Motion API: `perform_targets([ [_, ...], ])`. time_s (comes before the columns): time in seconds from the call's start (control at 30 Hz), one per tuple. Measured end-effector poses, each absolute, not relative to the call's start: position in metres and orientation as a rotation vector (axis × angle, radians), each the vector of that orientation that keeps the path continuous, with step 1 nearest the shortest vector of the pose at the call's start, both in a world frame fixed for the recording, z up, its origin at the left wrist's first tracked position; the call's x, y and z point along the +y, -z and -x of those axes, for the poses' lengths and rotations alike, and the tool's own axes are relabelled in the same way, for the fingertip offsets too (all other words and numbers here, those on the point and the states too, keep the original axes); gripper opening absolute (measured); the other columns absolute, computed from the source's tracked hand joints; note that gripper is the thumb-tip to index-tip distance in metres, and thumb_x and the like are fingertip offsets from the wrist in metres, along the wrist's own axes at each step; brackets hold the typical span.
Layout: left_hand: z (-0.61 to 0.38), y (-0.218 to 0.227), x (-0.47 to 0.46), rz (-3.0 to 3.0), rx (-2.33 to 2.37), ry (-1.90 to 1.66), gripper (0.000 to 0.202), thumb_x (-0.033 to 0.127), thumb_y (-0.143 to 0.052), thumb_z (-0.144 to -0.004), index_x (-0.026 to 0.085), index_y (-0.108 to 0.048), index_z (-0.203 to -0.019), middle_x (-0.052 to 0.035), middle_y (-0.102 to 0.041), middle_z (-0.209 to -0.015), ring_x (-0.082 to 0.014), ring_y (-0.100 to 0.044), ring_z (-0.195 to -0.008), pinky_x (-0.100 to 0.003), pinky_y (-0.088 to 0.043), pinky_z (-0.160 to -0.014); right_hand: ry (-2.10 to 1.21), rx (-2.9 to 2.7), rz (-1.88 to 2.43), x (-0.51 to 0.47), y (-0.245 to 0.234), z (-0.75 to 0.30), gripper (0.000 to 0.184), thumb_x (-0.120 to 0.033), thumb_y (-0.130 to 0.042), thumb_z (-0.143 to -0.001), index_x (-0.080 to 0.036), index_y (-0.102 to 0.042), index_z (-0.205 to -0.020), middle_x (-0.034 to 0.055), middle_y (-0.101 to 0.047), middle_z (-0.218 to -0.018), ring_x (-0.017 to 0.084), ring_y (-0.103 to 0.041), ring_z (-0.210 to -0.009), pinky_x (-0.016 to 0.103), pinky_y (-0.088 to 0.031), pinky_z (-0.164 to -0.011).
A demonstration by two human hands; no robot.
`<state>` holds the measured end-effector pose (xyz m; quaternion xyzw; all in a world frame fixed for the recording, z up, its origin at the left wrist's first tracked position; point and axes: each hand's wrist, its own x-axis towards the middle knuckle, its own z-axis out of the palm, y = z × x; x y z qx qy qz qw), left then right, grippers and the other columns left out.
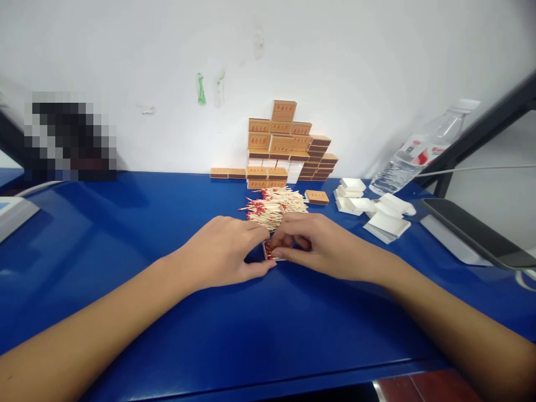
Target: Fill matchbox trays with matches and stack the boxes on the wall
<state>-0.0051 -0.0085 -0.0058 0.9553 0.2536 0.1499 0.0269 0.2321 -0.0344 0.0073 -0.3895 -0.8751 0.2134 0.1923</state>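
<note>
A small white matchbox tray [265, 252] lies on the blue table between my hands, with red-headed matches [269, 246] inside it. My left hand [228, 251] grips the tray's left end, thumb on the near side and fingers on the far side. Over the tray, my right hand [314, 243] has its fingers curled and pressed down on the matches, the thumb at the near edge. It covers most of the tray. Just beyond both hands is a loose heap of matches [272, 207], heads mostly to the left.
Stacked matchboxes [281, 144] rise against the wall, and a single matchbox [317, 197] lies right of the heap. White empty trays [352, 195] are scattered farther right. A tilted water bottle [412, 153], a phone [477, 231] and the blue table [251, 335] are also in view.
</note>
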Motion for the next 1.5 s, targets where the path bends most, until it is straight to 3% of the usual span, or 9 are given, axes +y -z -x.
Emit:
perform_targets([
  [0.33,0.0059,0.0086,-0.0079,-2.973,0.731,-0.501,0.024,0.042,-0.064,-0.098,0.018,-0.064,-0.093,0.0009,-0.072,-0.085,-0.0151,-0.064,-0.068,-0.030,-0.037,-0.059,-0.577,-2.482,1.044,-0.0374,-0.0074,-0.2311,0.007,-0.013,-0.070,-0.095,-0.019,-0.072,-0.095,0.0001,-0.064,-0.087,0.013,-0.055,-0.077,0.028,-0.043,-0.071],
  [0.57,0.0057,0.0079,-0.0083,-2.967,0.724,-0.504,0.023,0.041,-0.064,-0.099,0.019,-0.064,-0.093,0.0013,-0.073,-0.084,-0.0145,-0.063,-0.067,-0.030,-0.037,-0.059,-0.632,-2.473,0.997,-0.0369,-0.0043,-0.2303,0.006,-0.014,-0.069,-0.097,-0.018,-0.073,-0.098,0.0026,-0.068,-0.097,0.013,-0.061,-0.082,0.026,-0.046,-0.071],
  [0.77,0.0054,0.0073,-0.0088,-2.962,0.755,-0.469,0.025,0.042,-0.064,-0.098,0.017,-0.066,-0.094,0.0001,-0.073,-0.086,-0.0153,-0.063,-0.067,-0.030,-0.037,-0.059,-0.517,-2.454,1.017,-0.0380,-0.0069,-0.2311,0.005,-0.015,-0.070,-0.094,-0.018,-0.072,-0.092,0.0009,-0.065,-0.087,0.012,-0.056,-0.075,0.026,-0.043,-0.067],
  [1.0,0.0047,0.0055,-0.0088,-2.943,0.775,-0.430,0.024,0.041,-0.064,-0.097,0.018,-0.069,-0.099,-0.0001,-0.073,-0.086,-0.0161,-0.063,-0.068,-0.030,-0.038,-0.060,-0.656,-2.492,1.044,-0.0373,-0.0128,-0.2351,0.008,-0.012,-0.069,-0.092,-0.020,-0.073,-0.094,-0.0017,-0.064,-0.082,0.011,-0.055,-0.071,0.025,-0.042,-0.065],
  [1.5,0.0041,0.0046,-0.0092,-2.946,0.803,-0.395,0.025,0.042,-0.063,-0.098,0.018,-0.066,-0.096,-0.0002,-0.074,-0.088,-0.0154,-0.063,-0.068,-0.030,-0.037,-0.060,-0.389,-2.554,1.138,-0.0350,-0.0106,-0.2386,0.008,-0.018,-0.065,-0.093,-0.018,-0.068,-0.086,-0.0028,-0.057,-0.072,0.012,-0.049,-0.065,0.028,-0.035,-0.065],
])
